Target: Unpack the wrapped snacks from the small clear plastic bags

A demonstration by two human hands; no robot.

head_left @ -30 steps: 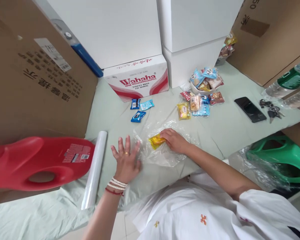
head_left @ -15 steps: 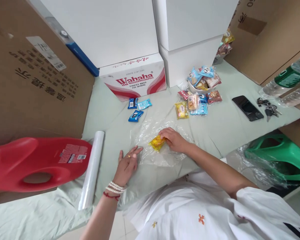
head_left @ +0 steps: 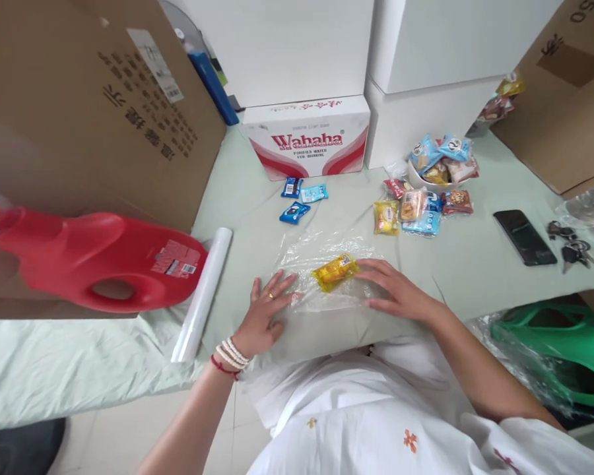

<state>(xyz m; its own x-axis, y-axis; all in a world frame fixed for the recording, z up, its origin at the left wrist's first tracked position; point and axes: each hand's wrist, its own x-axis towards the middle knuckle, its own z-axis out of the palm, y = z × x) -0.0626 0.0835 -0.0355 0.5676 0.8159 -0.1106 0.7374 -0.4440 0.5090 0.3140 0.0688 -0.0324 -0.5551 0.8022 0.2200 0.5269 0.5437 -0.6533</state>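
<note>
A yellow snack packet (head_left: 334, 271) lies on a sheet of clear plastic wrap (head_left: 327, 247) spread over the pale green tablecloth (head_left: 465, 264). My left hand (head_left: 267, 310) lies flat and open on the wrap's left edge. To the packet's right, my right hand (head_left: 396, 290) rests flat on the wrap with fingers stretched out. Neither hand holds anything.
A roll of plastic wrap (head_left: 202, 293) and a red jug (head_left: 94, 260) lie at the left by a cardboard box (head_left: 79, 112). Blue packets (head_left: 297, 198), a snack pile (head_left: 420, 201), a bowl (head_left: 438, 173), a Wahaha carton (head_left: 307, 138), a phone (head_left: 525, 236), keys (head_left: 571, 241) and a green stool (head_left: 559, 340) surround.
My right hand let go of the yellow packet and now lies flat beside it. My left hand settled flat on the wrap. The view shifted left.
</note>
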